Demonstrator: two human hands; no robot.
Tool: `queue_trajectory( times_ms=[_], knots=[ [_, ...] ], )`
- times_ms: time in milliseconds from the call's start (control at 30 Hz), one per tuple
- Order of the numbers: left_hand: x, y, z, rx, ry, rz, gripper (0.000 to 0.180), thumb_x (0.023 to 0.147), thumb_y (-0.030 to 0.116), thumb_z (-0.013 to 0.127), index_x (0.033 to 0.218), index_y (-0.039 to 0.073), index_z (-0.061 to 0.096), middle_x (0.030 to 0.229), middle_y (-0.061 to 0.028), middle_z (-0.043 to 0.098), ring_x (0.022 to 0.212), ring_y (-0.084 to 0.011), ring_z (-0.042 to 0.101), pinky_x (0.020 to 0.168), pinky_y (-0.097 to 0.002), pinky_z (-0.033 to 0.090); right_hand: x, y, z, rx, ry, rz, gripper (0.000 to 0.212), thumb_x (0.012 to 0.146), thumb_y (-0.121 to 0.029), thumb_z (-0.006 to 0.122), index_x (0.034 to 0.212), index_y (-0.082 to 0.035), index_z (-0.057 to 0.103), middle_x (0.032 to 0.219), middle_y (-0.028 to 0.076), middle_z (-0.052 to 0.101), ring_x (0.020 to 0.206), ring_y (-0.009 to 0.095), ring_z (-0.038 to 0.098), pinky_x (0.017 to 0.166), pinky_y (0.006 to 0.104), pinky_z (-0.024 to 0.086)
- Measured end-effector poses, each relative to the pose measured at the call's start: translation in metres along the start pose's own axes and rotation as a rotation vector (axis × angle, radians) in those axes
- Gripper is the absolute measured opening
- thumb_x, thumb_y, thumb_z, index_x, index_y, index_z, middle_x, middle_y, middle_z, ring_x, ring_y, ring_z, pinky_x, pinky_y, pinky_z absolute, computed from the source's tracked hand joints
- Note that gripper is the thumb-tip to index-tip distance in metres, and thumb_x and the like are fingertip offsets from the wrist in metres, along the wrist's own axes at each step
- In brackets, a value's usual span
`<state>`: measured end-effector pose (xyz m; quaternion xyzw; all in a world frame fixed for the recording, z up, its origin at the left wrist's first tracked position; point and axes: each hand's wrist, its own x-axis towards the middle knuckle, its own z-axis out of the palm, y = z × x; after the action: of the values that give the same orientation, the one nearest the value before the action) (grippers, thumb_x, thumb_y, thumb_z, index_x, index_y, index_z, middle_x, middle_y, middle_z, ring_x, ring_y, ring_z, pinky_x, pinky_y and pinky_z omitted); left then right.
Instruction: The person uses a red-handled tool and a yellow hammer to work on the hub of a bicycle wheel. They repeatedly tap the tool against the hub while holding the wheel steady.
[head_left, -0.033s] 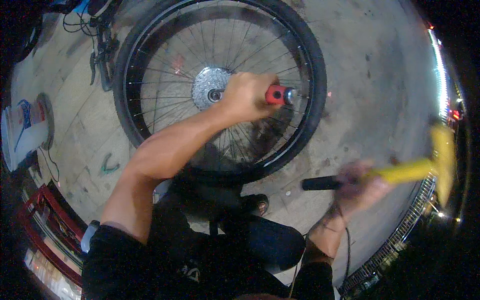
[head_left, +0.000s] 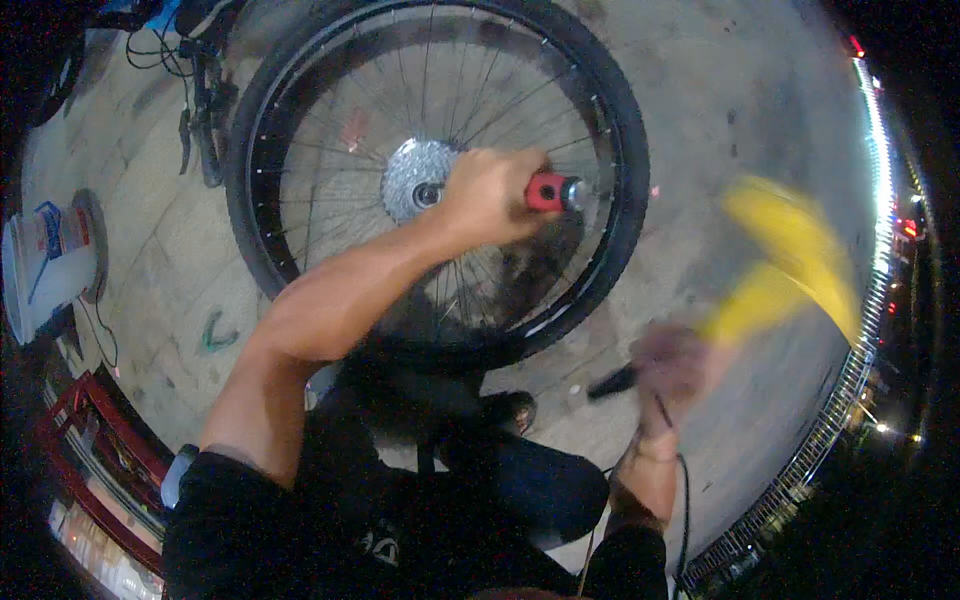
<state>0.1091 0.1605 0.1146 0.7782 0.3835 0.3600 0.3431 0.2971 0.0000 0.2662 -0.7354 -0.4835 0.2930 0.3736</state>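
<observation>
A bicycle wheel (head_left: 240,200) lies flat on the paving, its silver cassette (head_left: 405,170) facing up. My left hand (head_left: 495,195) is closed around a red-handled wrench (head_left: 546,191), whose other end reaches the hub at the cassette's middle; a silver tip pokes out to the right. To the lower right, my right hand (head_left: 672,365) grips a yellow hammer (head_left: 765,295), smeared by motion. Its dark handle end sticks out left of the fist, and its head is up and to the right, apart from the wrench.
A bicycle handlebar (head_left: 208,120) with cables lies at upper left. A white bucket (head_left: 50,275) stands at far left, above a dark red frame (head_left: 85,420). My dark-clothed knee (head_left: 520,485) is below the wheel. A bright light strip (head_left: 885,150) runs along the right.
The hammer's head has swung left and tilted, and my right hand has shifted slightly left with it. My left hand, the wrench and the wheel stay nearly in place.
</observation>
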Motion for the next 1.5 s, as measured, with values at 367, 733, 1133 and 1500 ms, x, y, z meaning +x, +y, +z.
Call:
queue_trajectory(
  times_ms=[367,733,1133,1500],
  knots=[
    [0.012,0.016,-0.010,0.134,-0.012,-0.192,0.034,0.064,0.026,0.083,0.086,0.010,0.063,0.073,-0.0147,0.066,0.071,-0.0380,0.067,0.063,-0.0456,0.053,0.012,0.052,-0.028,-0.282,0.212,-0.356,0.042,0.098,-0.044,0.047,0.111,-0.005,0.047,0.077,0.008,0.059,0.060,0.017,0.058,0.051,0.0291,0.047],
    [0.002,0.010,-0.001,0.137,0.063,-0.174,0.034,0.066,0.023,0.081,0.088,0.007,0.061,0.074,-0.0175,0.066,0.073,-0.0386,0.067,0.064,-0.0459,0.053,0.015,0.038,0.013,-0.287,-0.280,0.038,0.033,0.090,-0.009,0.060,0.120,0.002,0.049,0.083,0.009,0.057,0.078,0.025,0.058,0.076,0.0341,0.049],
    [0.006,0.012,-0.005,0.181,0.032,-0.214,0.029,0.071,0.027,0.077,0.084,0.009,0.059,0.072,-0.0166,0.066,0.070,-0.0399,0.066,0.062,-0.0489,0.052,0.018,0.060,-0.024,0.088,0.051,0.100,0.058,0.095,-0.031,0.057,0.141,-0.005,0.035,0.071,0.003,0.048,0.048,0.015,0.043,0.042,0.0296,0.038],
    [0.003,0.052,-0.024,0.027,-0.018,-0.069,0.036,0.065,0.026,0.078,0.092,0.010,0.060,0.078,-0.0154,0.065,0.074,-0.0389,0.066,0.063,-0.0472,0.052,-0.009,-0.019,-0.017,0.225,0.131,0.235,0.066,0.098,-0.046,0.055,0.147,-0.010,0.029,0.061,-0.001,0.036,0.044,0.007,0.034,0.037,0.0245,0.031]
  ],
)
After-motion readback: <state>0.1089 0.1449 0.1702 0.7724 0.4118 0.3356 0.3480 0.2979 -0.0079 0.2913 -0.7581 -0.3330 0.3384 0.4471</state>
